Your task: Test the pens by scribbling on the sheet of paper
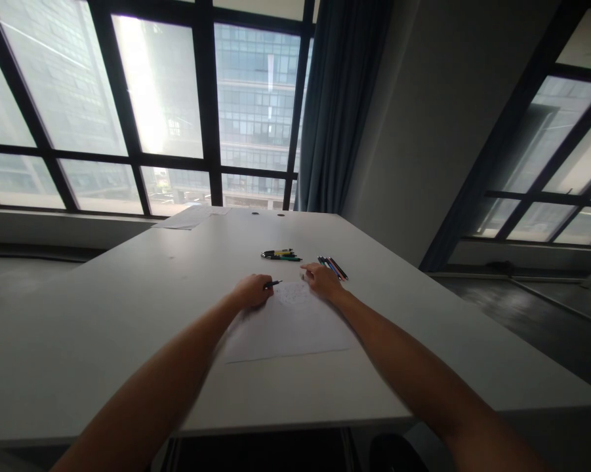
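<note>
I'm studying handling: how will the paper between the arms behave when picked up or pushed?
The paper looks thin, so it will probably flop when lifted. Lying flat on the smooth-looking table, it may slide if pushed.

White table under paper, pens

Office-like room, large black-framed windows, blue curtain, long white table, many-storeyed building outside

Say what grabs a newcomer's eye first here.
Probably the bright windows, upper left. Then, at the far edge of the paper on the white table, the left hand with a dark pen and the right hand. A cluster of pens lies beyond them, a second cluster beside the right hand.
</note>
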